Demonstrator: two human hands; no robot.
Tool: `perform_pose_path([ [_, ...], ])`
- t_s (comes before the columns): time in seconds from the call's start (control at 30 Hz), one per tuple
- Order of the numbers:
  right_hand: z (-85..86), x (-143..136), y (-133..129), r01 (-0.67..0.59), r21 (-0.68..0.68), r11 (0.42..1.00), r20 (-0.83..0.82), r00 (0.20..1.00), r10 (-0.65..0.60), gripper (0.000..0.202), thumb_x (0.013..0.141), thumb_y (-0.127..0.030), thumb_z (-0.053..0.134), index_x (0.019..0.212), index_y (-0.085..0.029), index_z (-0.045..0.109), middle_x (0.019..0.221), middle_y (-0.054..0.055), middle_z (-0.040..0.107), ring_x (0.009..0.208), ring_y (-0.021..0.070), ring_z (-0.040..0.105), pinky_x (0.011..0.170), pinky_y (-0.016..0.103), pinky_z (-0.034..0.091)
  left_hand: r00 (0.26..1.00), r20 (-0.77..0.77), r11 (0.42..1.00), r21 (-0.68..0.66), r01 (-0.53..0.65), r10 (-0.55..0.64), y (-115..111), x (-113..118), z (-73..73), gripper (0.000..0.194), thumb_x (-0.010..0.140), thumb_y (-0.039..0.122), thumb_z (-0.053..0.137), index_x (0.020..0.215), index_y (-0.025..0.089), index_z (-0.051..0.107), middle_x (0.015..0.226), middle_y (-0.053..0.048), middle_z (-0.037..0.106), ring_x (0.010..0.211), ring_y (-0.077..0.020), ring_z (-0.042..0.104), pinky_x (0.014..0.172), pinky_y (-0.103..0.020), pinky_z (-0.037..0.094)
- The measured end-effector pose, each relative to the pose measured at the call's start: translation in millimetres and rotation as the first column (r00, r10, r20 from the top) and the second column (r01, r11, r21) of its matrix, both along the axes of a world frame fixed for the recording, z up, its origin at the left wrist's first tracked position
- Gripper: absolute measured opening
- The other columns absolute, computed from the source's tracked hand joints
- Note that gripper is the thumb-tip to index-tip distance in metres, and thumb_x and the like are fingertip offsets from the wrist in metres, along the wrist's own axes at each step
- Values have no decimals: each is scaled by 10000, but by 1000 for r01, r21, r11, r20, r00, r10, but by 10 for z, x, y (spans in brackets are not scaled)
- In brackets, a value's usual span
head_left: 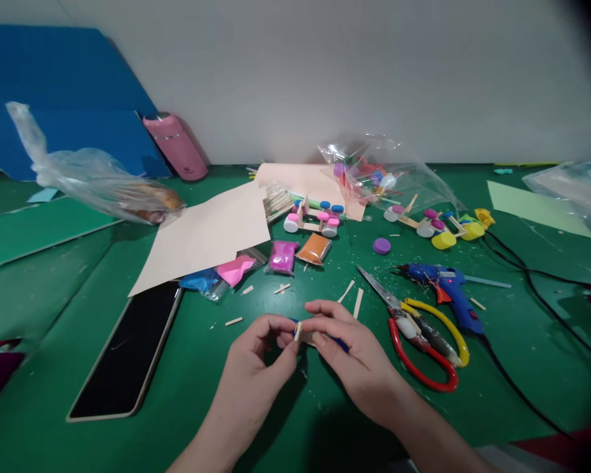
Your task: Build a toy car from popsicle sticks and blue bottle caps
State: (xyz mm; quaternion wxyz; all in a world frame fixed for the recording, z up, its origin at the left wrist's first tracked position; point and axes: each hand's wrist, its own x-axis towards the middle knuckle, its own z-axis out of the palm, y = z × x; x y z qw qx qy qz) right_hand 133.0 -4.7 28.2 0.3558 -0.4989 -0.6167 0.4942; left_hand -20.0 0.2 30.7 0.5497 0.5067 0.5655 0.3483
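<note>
Low at the middle of the green table, my left hand pinches a short piece of wooden stick between thumb and fingers. Opposite it, the fingers of my right hand close round a small assembly with a dark blue part that shows under them; the rest of it is hidden. Both hands meet at the stick piece. To the right of my right hand lie scissors with red and yellow handles, their blades parted. Cut stick pieces are scattered just beyond my fingers.
A blue glue gun with a trailing black cord lies at right. Small wheeled stick models stand at the back. A phone, cream paper, clay packets, a pink bottle and plastic bags lie around.
</note>
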Motion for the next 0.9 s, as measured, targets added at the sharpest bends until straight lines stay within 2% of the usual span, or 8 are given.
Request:
perform_pose_path([
  [0.17,75,-15,-21,-2,-17,1000,47,999,3,299,830,-142,451,1024,-284,628,1162,34,506,1117,175,445,943,338,364,998,-36,999,17,-51,51,-15,50,-7,50,743,222,562,770,180,572,706,12,570,673,-121,521,621,-217,418],
  [0.37,64,-27,-42,20,-41,999,70,997,-17,284,834,-180,445,1053,-254,610,1227,41,472,1155,190,413,975,357,342,993,-76,993,84,-89,95,4,95,16,41,723,210,571,745,181,587,702,4,585,657,-132,548,613,-227,434],
  [0.57,53,-64,-110,67,-116,991,90,994,-57,336,831,-206,437,1144,-263,545,1377,9,337,1274,203,256,1050,412,227,985,-125,978,185,-96,120,32,141,29,53,715,201,565,720,185,615,698,-2,575,623,-137,551,573,-231,434],
  [0.7,47,-86,-147,93,-132,987,105,991,-79,362,831,-228,438,1185,-252,512,1407,10,294,1297,204,207,1059,425,206,984,-133,980,177,-96,120,50,149,31,68,716,207,558,726,181,620,697,-3,577,613,-132,545,552,-223,430],
  [0.77,29,-78,-138,112,-105,988,117,988,-99,350,831,-226,441,1170,-243,524,1398,30,312,1291,217,225,1045,436,232,984,-128,985,139,-103,122,57,150,42,74,707,210,562,732,176,622,685,-4,583,604,-133,544,541,-222,429],
  [0.9,-47,-20,-37,172,33,985,172,970,-175,274,815,-233,480,1064,-227,596,1322,79,414,1233,246,328,997,452,293,982,-117,986,97,-139,150,76,164,71,80,675,208,574,720,168,628,663,-5,593,592,-134,542,536,-223,426],
])
